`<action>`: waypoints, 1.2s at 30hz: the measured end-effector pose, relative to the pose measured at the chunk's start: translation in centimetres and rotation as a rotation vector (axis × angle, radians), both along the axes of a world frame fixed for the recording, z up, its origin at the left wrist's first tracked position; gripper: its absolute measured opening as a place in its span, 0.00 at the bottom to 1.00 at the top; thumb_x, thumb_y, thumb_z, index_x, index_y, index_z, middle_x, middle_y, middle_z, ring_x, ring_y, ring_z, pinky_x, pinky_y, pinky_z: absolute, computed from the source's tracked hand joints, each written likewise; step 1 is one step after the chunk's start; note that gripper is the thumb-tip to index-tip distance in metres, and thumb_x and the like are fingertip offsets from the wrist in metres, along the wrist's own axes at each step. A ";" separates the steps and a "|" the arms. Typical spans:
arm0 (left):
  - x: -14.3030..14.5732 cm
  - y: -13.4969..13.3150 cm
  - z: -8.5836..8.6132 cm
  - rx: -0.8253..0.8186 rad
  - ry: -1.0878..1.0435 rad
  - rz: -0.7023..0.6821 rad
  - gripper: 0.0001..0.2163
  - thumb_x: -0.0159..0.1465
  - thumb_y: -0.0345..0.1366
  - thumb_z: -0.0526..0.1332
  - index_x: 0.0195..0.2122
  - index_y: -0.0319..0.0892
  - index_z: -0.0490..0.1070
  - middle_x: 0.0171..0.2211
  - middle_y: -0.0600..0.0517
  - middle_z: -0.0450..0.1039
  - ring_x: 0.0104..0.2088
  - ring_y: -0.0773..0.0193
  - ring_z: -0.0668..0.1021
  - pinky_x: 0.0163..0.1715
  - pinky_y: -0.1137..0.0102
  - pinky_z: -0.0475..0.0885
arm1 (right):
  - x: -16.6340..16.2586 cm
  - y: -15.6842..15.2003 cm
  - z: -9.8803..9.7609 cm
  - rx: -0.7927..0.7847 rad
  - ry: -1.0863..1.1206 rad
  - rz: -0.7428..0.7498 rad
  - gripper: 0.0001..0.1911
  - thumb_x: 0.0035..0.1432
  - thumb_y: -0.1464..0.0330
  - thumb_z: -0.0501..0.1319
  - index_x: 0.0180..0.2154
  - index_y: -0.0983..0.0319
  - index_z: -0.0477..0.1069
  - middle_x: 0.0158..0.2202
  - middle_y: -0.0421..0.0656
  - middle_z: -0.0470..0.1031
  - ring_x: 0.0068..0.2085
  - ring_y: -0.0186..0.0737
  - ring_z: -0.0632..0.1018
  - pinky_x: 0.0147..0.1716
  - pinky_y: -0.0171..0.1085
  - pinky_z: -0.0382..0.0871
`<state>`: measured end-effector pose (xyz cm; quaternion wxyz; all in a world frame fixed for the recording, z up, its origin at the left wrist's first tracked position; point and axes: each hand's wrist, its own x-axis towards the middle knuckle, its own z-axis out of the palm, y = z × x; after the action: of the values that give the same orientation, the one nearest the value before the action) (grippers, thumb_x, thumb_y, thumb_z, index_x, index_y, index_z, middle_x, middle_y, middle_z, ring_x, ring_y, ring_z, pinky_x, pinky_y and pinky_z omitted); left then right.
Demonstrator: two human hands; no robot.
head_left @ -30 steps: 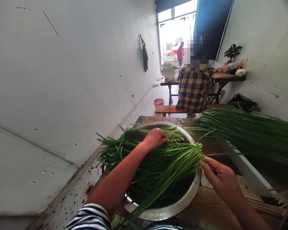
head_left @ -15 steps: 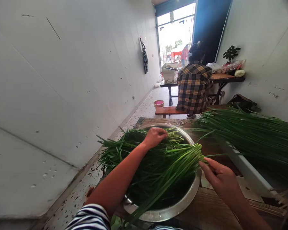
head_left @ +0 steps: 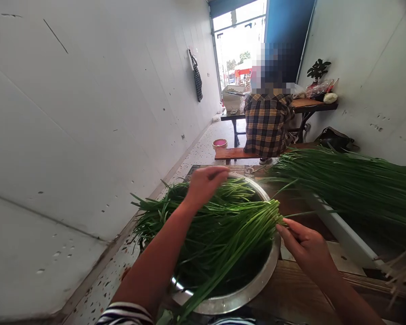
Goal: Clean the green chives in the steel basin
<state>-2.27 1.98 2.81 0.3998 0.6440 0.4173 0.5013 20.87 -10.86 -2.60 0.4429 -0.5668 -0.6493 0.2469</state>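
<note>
Above the round silver metal basin point(head_left: 237, 301): I see the left hand point(head_left: 205, 183), fingertips drawn together, around what I cannot tell.
Right hand point(head_left: 306, 243): pinching pale ends of long thin green stalks point(head_left: 253, 225).
Stalks: lying across the basin.

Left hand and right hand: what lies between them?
In the head view, green stalks, apparently garlic chives, lie between the left hand and right hand, over the metal basin.

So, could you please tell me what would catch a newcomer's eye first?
Probably the metal basin heaped with green stalks, low in the middle, with the right hand at their pale ends. Then another green heap on the right, and beyond the basin a seated person in plaid.
</note>
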 end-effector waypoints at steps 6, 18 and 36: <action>4.9 -0.9 -2.4 -0.215 -0.040 -0.133 0.13 0.53 0.38 0.64 0.38 0.38 0.78 0.30 0.49 0.77 0.31 0.65 0.75 0.38 0.69 0.69 | 0.0 0.0 0.5 0.001 -0.015 0.004 0.18 0.58 0.58 0.54 0.36 0.62 0.77 0.19 0.38 0.71 0.22 0.33 0.72 0.21 0.29 0.66; 5.4 -2.2 -1.0 -0.360 -0.104 -0.184 0.10 0.50 0.37 0.67 0.32 0.37 0.78 0.34 0.47 0.78 0.34 0.65 0.76 0.41 0.69 0.69 | 0.0 -0.1 0.4 -0.040 0.025 -0.006 0.19 0.58 0.57 0.54 0.35 0.63 0.76 0.17 0.37 0.67 0.19 0.31 0.67 0.17 0.29 0.61; 5.2 -2.2 -1.3 -0.225 -0.043 -0.166 0.09 0.51 0.36 0.66 0.32 0.38 0.79 0.35 0.47 0.79 0.37 0.61 0.78 0.45 0.66 0.70 | 0.0 -0.3 0.6 -0.020 -0.016 0.008 0.17 0.59 0.59 0.54 0.36 0.63 0.76 0.21 0.38 0.72 0.22 0.32 0.70 0.22 0.29 0.65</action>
<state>2.95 -0.20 1.55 0.5184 0.6164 0.4076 0.4304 20.85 -11.15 -2.01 0.4309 -0.5706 -0.6526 0.2506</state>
